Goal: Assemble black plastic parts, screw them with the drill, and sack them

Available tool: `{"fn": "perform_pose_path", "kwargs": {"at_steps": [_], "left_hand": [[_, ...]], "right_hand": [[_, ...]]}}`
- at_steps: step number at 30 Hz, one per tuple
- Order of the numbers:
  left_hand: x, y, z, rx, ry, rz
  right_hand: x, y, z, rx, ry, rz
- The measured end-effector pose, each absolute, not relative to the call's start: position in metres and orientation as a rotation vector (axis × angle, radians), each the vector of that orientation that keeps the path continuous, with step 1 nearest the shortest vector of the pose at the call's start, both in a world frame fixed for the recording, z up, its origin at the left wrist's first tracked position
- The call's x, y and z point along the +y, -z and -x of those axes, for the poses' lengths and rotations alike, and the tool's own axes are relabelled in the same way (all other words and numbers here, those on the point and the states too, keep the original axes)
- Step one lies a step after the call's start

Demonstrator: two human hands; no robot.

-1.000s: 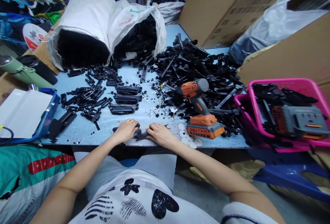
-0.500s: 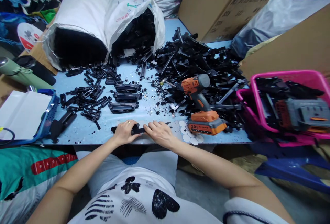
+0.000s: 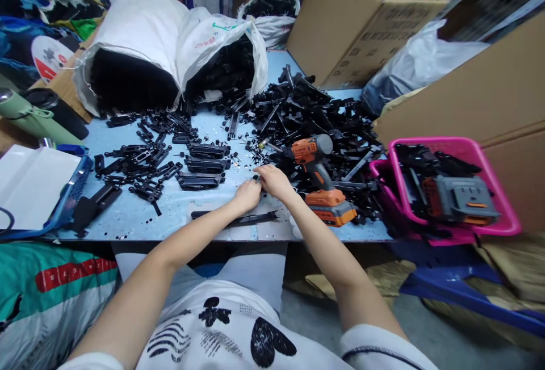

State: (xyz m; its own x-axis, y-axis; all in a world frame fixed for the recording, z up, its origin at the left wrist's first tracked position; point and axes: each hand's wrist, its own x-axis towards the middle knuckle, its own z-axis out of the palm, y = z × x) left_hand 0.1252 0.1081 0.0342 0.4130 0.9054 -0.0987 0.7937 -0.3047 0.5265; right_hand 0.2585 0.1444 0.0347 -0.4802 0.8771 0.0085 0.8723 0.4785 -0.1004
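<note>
1. Near the middle of the bench [image 3: 179, 211], both hands meet at a scatter of small screws [image 3: 255, 160]. The left hand [image 3: 248, 194] lies knuckles up with its fingers curled towards the right hand; whether it has hold of anything cannot be told.
2. The right hand [image 3: 275, 180] touches the left, its fingertips bunched down among the small screws; what they pinch, if anything, is too small to tell.
3. A long black strip [image 3: 236, 217] lies flat near the front edge of the bench, just under the left forearm and apart from both hands.
4. An orange cordless drill [image 3: 321, 180] stands on its battery just beside the right wrist, towards the right edge.
5. A heap of black plastic parts [image 3: 315, 114] fills the far right part of the bench, behind the drill.
6. Three assembled black pieces [image 3: 204, 164] lie in a row left of the hands; loose black links [image 3: 140, 165] spread further left.
7. Two open white sacks [image 3: 170, 46] rest at the far left corner.
8. A pink basket [image 3: 489, 177] sits off the right edge.
</note>
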Motion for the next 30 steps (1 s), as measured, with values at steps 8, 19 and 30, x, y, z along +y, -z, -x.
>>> {"fn": "perform_pose_path", "kwargs": {"at_steps": [8, 19, 30], "left_hand": [[0.073, -0.043, -0.005, 1.585, -0.962, -1.402], [0.009, -0.027, 0.065, 1.400, -1.083, -0.548], [0.007, -0.033, 0.056, 1.437, -1.018, -0.784]], "right_hand": [[0.161, -0.012, -0.264, -2.902, -0.100, 1.340], [0.095, -0.033, -0.224, -2.061, -0.819, 1.211], [0.055, -0.035, -0.207, -2.373, -0.780, 1.061]]}}
